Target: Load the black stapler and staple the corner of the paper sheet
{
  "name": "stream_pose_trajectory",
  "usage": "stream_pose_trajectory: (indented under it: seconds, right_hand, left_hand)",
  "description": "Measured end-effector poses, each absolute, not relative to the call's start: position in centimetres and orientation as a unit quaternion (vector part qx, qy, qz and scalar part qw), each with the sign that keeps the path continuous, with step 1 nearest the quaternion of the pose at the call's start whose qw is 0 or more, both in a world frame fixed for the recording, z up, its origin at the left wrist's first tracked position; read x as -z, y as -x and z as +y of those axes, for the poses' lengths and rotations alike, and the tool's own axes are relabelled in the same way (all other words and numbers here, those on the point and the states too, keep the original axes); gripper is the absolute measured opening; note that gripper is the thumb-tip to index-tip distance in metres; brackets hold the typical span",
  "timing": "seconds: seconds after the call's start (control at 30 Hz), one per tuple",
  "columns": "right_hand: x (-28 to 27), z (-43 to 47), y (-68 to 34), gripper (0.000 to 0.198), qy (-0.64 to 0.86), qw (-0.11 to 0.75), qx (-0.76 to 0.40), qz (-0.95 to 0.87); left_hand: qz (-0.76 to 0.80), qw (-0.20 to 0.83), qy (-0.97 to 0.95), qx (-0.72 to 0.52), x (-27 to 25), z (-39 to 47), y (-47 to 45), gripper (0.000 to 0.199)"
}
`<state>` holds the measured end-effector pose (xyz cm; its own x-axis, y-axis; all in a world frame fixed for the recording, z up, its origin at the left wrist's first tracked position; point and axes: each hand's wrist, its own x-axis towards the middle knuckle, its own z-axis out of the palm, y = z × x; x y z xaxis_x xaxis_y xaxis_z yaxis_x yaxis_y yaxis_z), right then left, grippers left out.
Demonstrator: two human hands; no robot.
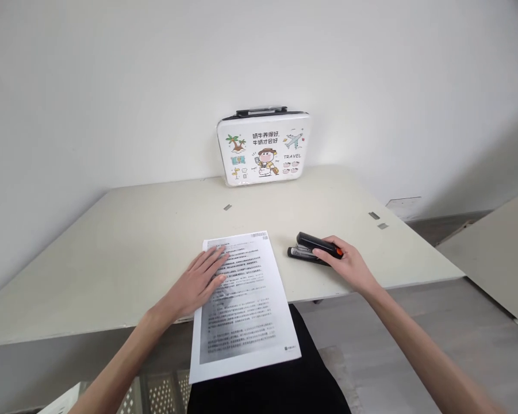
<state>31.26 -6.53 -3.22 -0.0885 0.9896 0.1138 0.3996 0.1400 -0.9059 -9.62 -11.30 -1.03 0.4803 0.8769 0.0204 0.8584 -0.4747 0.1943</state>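
A printed sheet of paper (241, 310), possibly more than one, lies partly on the table with its lower part hanging over the front edge toward my lap. My left hand (202, 279) rests flat on its upper left, fingers stretched out. To the right of the paper, my right hand (345, 264) is wrapped around the rear of a black stapler (314, 244) with an orange-red spot. The stapler's jaws point left and stand apart, a gap separating them from the paper. Whether anything lies under the paper is hidden.
A white case (265, 152) with cartoon travel pictures and a dark handle leans against the wall at the table's back. Small grey tape pieces (373, 215) stick to the pale table (125, 253). Another pale board (500, 259) stands at right. Perforated crates (161, 394) sit below the front edge.
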Motion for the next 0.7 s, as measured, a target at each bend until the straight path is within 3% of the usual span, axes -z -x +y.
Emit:
stream_pose_trajectory:
  seconds: [0.17, 0.43, 0.7]
  right_hand:
    - [3.7, -6.0, -31.7, 0.04, 0.542, 0.484, -0.39, -0.565]
    - [3.6, -6.1, -31.8, 0.041, 0.537, 0.487, -0.411, -0.553]
    - [2.7, -6.0, -32.3, 0.042, 0.519, 0.505, -0.43, -0.54]
  left_hand:
    - [0.517, 0.044, -0.852, -0.065, 0.2, -11.1, 9.9, 0.062]
    - [0.51, 0.055, -0.858, -0.015, 1.0, -14.1, 10.0, 0.074]
    - [0.52, 0.076, -0.85, -0.036, 2.8, -8.3, 3.7, 0.08]
